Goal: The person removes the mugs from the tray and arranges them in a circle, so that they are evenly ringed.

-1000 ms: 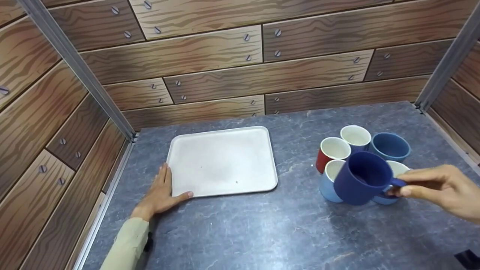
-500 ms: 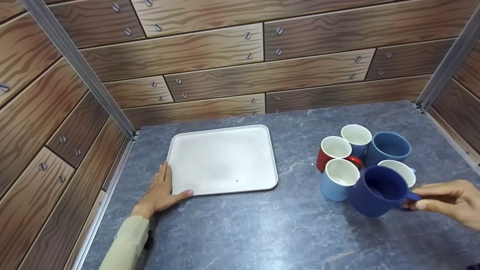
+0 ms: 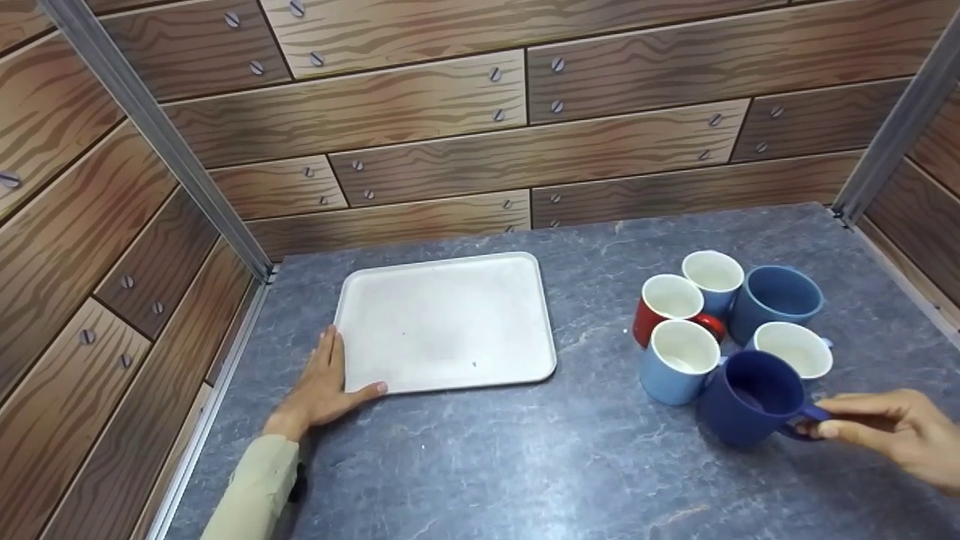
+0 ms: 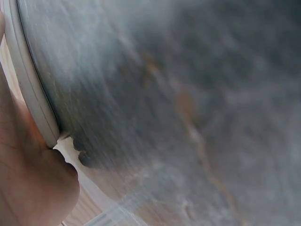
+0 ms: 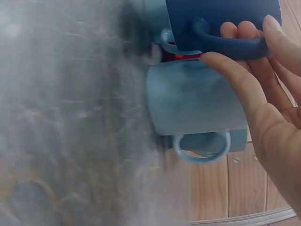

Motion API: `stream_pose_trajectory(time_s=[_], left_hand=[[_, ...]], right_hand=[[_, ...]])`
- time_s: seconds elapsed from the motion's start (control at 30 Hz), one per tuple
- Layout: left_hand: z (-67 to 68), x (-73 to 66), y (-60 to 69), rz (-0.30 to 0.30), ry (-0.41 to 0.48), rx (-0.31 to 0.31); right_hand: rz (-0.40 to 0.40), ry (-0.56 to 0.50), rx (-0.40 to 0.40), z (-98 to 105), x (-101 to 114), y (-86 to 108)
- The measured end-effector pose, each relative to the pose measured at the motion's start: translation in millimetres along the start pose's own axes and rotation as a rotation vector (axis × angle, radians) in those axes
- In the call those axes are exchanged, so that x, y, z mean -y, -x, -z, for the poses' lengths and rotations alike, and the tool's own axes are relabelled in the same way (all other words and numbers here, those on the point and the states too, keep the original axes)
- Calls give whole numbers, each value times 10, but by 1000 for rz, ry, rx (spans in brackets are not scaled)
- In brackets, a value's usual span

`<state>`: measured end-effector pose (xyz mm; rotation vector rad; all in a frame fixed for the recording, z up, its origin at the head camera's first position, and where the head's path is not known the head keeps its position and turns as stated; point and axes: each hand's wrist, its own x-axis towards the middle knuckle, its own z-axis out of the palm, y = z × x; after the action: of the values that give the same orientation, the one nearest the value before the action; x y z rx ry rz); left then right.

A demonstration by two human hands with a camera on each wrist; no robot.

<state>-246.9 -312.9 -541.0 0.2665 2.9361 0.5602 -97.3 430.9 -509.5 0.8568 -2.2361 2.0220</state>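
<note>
By its handle my right hand [image 3: 896, 431] pinches a dark blue mug [image 3: 750, 409], upright at the front of a tight group of mugs. In the right wrist view, thumb and fingers hold the handle of this dark blue mug [image 5: 225, 23]. Whether its base touches the table cannot be told. Just behind it stand a light blue mug [image 3: 671, 375] on the left and another light blue mug [image 3: 795, 352] on the right. My left hand [image 3: 319, 390] lies with straight fingers along the left edge of a white tray [image 3: 450, 322], thumb at its front corner.
Further back in the group stand a red mug [image 3: 651, 326], a blue mug with white inside [image 3: 716, 300] and a wide teal-blue mug [image 3: 757, 319]. The grey marbled table [image 3: 487, 465] is bounded by wood-patterned walls [image 3: 435, 127] at back and sides.
My right hand has lowered the dark blue mug and brought it toward the front and right, off the other mugs it was covering. The left hand and tray have stayed still.
</note>
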Motion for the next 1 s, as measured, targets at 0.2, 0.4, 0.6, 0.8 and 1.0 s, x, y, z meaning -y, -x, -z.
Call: stream_pose_trajectory(time_s=[0.2, 0.4, 0.6, 0.8, 1.0], left_hand=[[-8, 7, 2, 8, -2, 3], [-20, 16, 8, 14, 1, -2], [-12, 5, 14, 12, -6, -3], [-5, 12, 3, 8, -13, -4], [-2, 8, -2, -5, -11, -11]], right_hand=[[-62, 202, -74, -99, -43, 60], [-84, 285, -99, -158, -57, 80], [-107, 246, -74, -149, -88, 95], [-130, 255, -87, -179, -84, 104], [-174, 385, -250, -314, -86, 99]])
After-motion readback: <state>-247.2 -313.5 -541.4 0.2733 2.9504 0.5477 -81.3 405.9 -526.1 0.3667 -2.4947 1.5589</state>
